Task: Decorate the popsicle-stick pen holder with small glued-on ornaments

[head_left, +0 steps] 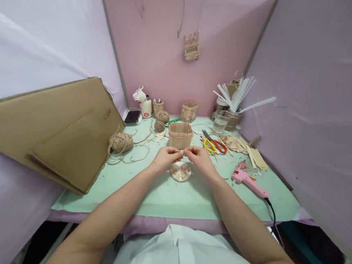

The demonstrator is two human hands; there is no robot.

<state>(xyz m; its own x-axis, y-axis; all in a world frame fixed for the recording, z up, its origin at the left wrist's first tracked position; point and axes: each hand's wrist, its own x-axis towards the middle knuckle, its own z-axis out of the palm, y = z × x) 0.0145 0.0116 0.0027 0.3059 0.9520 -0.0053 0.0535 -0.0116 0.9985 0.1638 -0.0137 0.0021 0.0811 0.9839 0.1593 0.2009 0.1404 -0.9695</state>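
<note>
My left hand (169, 157) and my right hand (198, 158) meet fingertip to fingertip above the table, both closed in a pinch. Between them is a small pale tan piece (182, 152), too small to make out as to kind. Just behind the fingers stands a wooden-stick basket (180, 134) with a braided rim; whether the fingers touch it I cannot tell. Below the hands sits a small round clear dish (181, 176) with brownish bits in it.
On the right lie scissors (214, 144) with yellow and red handles, a pink glue gun (250, 183) with its cord, and wooden sticks (257, 159). A ball of twine (121, 142) and leaning cardboard (69, 145) are at left. A plastic cup (220, 122) of liquid stands at back right.
</note>
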